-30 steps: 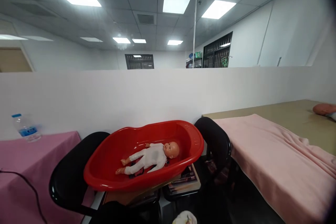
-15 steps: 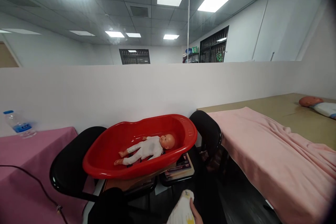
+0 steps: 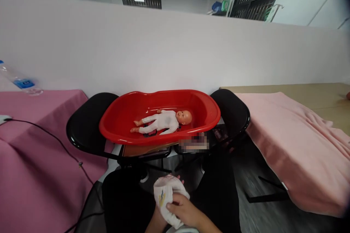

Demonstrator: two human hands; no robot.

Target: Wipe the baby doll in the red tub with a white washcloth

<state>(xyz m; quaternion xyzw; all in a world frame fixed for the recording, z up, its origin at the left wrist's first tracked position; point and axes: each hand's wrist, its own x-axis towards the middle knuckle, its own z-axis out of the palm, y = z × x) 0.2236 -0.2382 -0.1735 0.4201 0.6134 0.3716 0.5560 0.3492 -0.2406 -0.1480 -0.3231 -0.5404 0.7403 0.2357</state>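
Note:
Low in the middle of the view both my hands hold a white padded cloth (image 3: 166, 198) with a small coloured print. My right hand (image 3: 187, 212) is closed over its front, thumb on top. My left hand (image 3: 156, 221) is under and behind the cloth and mostly hidden, with a few fingertips showing past its top edge. Ahead of my hands a baby doll (image 3: 164, 121) in white clothes lies on its back in a red plastic tub (image 3: 210, 116), head to the right. The tub rests across two black chairs (image 3: 87, 125).
A table with a pink cloth (image 3: 35, 153) stands on the left, with a black cable (image 3: 54, 139) and a water bottle (image 3: 19, 80) on it. A pale pink blanket (image 3: 295, 142) covers a table on the right. A white partition (image 3: 175, 43) runs behind.
The view has tilted down and moved nearer the tub. The white cloth has come up into view with both my hands on it; before, only its edge and one thumb showed.

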